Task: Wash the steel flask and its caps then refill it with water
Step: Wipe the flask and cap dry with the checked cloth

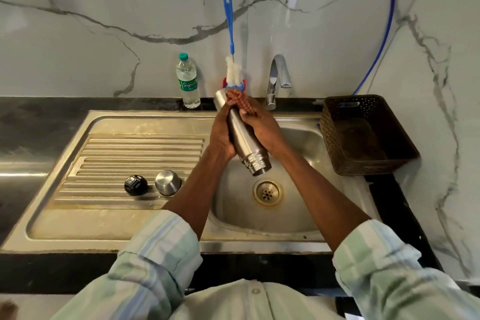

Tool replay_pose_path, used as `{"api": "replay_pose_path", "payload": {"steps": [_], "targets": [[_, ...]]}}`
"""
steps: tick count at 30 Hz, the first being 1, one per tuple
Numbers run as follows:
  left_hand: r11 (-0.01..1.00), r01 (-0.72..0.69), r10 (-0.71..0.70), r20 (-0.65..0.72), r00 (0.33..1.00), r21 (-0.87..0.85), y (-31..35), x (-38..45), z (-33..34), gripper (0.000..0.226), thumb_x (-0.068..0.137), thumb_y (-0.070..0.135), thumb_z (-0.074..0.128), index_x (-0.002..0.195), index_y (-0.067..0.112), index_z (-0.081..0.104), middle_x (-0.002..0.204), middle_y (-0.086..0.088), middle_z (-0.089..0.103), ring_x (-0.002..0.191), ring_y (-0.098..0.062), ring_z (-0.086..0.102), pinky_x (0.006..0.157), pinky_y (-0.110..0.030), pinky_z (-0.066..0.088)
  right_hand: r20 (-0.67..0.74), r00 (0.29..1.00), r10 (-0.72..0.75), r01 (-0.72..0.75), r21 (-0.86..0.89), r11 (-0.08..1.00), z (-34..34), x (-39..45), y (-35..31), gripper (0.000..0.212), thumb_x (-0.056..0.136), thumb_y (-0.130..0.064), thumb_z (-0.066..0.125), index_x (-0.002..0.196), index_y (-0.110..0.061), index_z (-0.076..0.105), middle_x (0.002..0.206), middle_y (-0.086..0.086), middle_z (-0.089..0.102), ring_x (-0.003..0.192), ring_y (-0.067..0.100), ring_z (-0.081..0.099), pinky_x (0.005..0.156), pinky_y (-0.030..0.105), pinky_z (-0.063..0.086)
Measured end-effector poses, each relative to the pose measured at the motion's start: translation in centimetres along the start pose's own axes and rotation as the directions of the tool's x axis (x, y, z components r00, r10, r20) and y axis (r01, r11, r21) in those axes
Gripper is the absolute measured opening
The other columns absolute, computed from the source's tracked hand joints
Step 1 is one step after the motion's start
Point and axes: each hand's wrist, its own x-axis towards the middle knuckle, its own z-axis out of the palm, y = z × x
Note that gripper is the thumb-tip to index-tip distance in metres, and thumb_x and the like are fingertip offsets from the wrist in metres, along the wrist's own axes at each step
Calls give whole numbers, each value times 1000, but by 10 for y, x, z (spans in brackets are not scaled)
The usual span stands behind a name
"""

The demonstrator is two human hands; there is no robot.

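The steel flask (pixel 241 135) is held tilted over the sink basin (pixel 306 143), its open neck pointing down toward me and its base up near the tap. My left hand (pixel 220 132) grips the flask body from the left. My right hand (pixel 262 127) holds a reddish-brown checked scrub cloth (pixel 237 99) against the flask's upper part. On the ribbed drainboard (pixel 109 153) to the left lie the black inner cap (pixel 135 185) and the steel outer cap (pixel 168 182), side by side.
A steel tap (pixel 276 80) stands behind the basin, with no water visible. A blue-handled bottle brush (pixel 230 34) stands upright against the wall. A plastic water bottle (pixel 187 82) sits on the back ledge. A brown perforated basket (pixel 363 135) stands right of the sink. The drain (pixel 267 192) lies below the flask.
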Motion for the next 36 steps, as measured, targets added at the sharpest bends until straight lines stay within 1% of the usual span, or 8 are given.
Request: {"api": "replay_pose_path", "payload": {"steps": [5,10,14,16,18,23,31,36], "targets": [[993,-95,115,-419,901,67,19,14,-22,98,51,56,89,128,7,53,107,-16,68,89,-29,69,70,-40,59,105,983,-152,177,-292,940,12,-53,43,54,90,-13,65,140,-28,52,157,-2,32,142,23,27,116,41,27],[994,-61,98,-532,841,86,15,16,-30,76,76,48,78,133,13,41,109,-15,62,88,-29,66,66,-36,54,93,891,-444,374,-705,602,20,-66,73,53,89,-33,54,142,-26,49,154,6,37,142,36,25,113,49,24],[991,-131,103,-487,867,-23,18,15,-30,70,71,39,83,127,10,51,105,-15,67,87,-29,69,72,-41,59,-115,993,30,-13,144,989,15,-45,50,28,96,-20,55,122,-24,65,131,6,62,114,24,61,94,39,51],[980,-173,118,-417,901,-97,17,11,-27,63,74,41,78,124,9,56,96,-14,69,82,-29,69,71,-40,58,209,887,411,-432,690,581,6,-42,39,31,99,-24,48,125,-11,60,122,22,64,96,37,67,69,40,59],[960,-226,159,-337,928,-168,15,4,-19,59,81,41,69,127,6,56,87,-13,68,76,-28,69,67,-39,58,366,816,447,-518,806,286,3,-46,37,41,98,-19,42,133,-1,53,127,30,58,94,42,66,67,42,61],[921,-314,261,-233,937,-230,21,1,-10,77,73,42,73,135,1,50,93,-16,68,81,-30,70,72,-41,58,271,910,312,-376,856,354,-4,-41,17,40,100,-28,49,132,-3,53,124,24,62,103,41,65,89,54,52],[971,-185,141,-266,954,-150,15,1,-11,78,78,48,73,137,4,48,105,-19,68,92,-33,70,79,-46,59,-134,987,-92,102,71,992,-4,-45,5,42,77,-13,81,116,-20,69,115,0,65,100,8,63,89,34,55],[965,221,-178,-268,947,138,22,-5,-8,56,81,38,79,113,3,50,92,-16,66,78,-28,67,66,-41,56,221,917,-332,389,-682,619,-10,-42,38,54,83,-30,75,134,-30,58,152,4,41,139,27,32,112,41,31]]}}
